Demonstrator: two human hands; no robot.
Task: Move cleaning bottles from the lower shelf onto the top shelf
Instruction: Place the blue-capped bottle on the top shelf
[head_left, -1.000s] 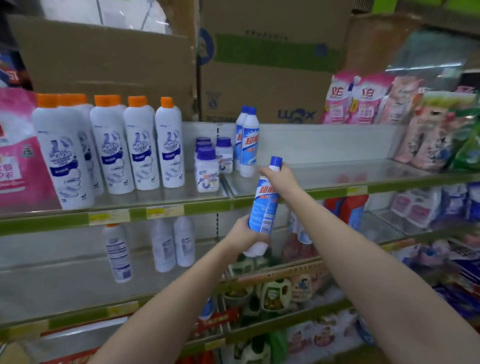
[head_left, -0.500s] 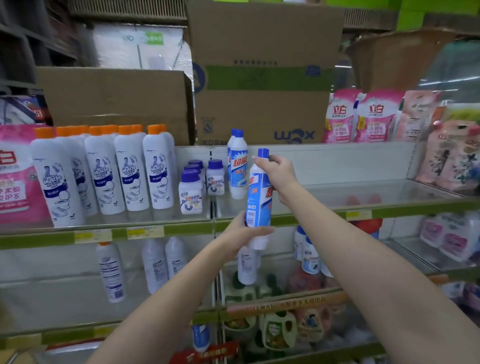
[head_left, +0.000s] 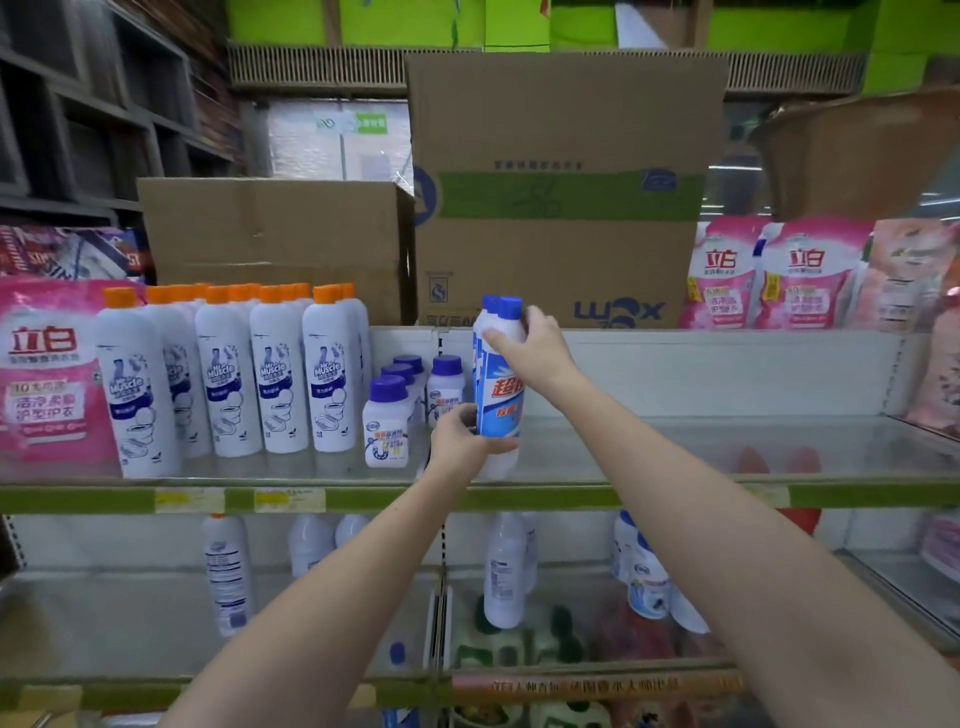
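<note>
White plastic with a blue label and blue cap: that is the bottle (head_left: 500, 410) I have in both hands, upright, its base at or just above the front of the glass top shelf (head_left: 675, 457); I cannot tell if it touches. My left hand (head_left: 457, 441) curls round the lower body near the base, and my right hand (head_left: 535, 348) wraps the shoulder just below the cap, thumb across the front.

The risk I see is crowding. A matching blue-capped bottle (head_left: 485, 332) stands right behind mine, nearly hidden, and the short purple-capped jars (head_left: 387, 421) sit just beside my left knuckles. If I push in crooked, I judge I could knock the jars or tip the rear bottle. The body is tall and narrow, so letting go before the base is flat on smooth glass could topple it off the green front edge (head_left: 467, 499).

Farther left stands the row of orange-capped bottles (head_left: 275, 374). Below, more white bottles (head_left: 504, 571) wait on the lower shelf (head_left: 130, 613), so I reckon the job is far from done.
</note>
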